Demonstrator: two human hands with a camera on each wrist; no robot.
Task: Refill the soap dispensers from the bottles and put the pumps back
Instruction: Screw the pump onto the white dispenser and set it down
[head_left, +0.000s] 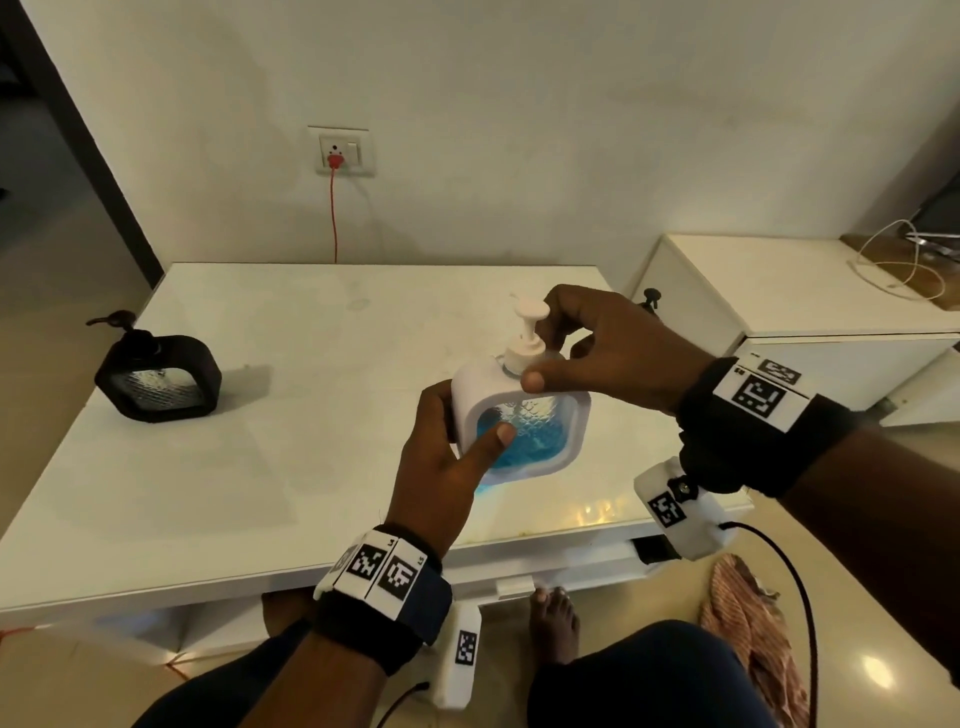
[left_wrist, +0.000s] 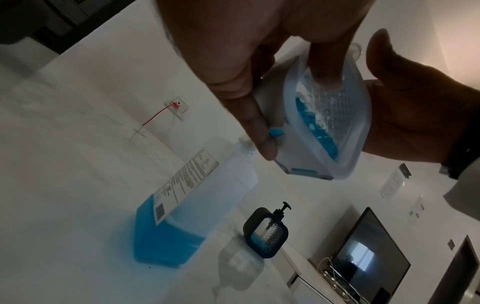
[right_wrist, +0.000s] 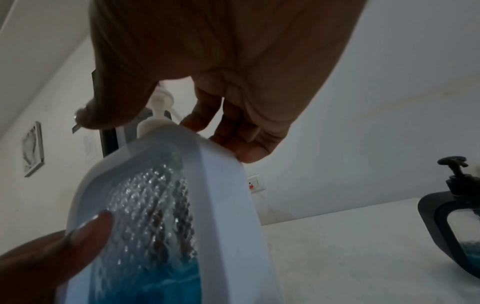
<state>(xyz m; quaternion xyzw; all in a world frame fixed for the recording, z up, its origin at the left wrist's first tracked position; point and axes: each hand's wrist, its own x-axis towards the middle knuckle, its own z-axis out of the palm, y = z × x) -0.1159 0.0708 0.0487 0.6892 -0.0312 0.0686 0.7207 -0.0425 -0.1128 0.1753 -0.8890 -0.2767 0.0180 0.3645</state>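
R hand (head_left: 605, 358) sits over the top of the white dispenser (head_left: 519, 415); its fingers (head_left: 558, 312) are curled round the white pump (head_left: 527, 335), thumb at the near side by the collar, other fingertips behind the pump head. L hand (head_left: 447, 467) grips the dispenser body from the left: thumb lies flat on the textured clear window, fingers (left_wrist: 257, 127) wrap the back and the base. Dispenser is held tilted, lifted off the surface (head_left: 260, 467), over its near-right part.

Room: near edge of the surface lies just below the L wrist; right edge close under the R wrist. Far edge meets the wall. The wide middle-left of the surface lies bare in head view.

Contents: white dispenser has blue liquid pooled in its lower part, upper window clear w/ droplets. Black dispenser (head_left: 158, 376) stands far left w/ black pump on; in L wrist view a little blue shows at its bottom. Refill bottle (left_wrist: 187, 205) shows only in L wrist view, standing on the surface, neck uncapped, blue liquid only at its base, label facing the cam.

Around: white cabinet (head_left: 779, 291) to the right w/ a white cable (head_left: 904, 265) coiled on top; wall socket (head_left: 340, 150) w/ red plug and cord dropping behind the far edge; striped cloth (head_left: 753, 623) on the floor near right; bare foot under the near edge.
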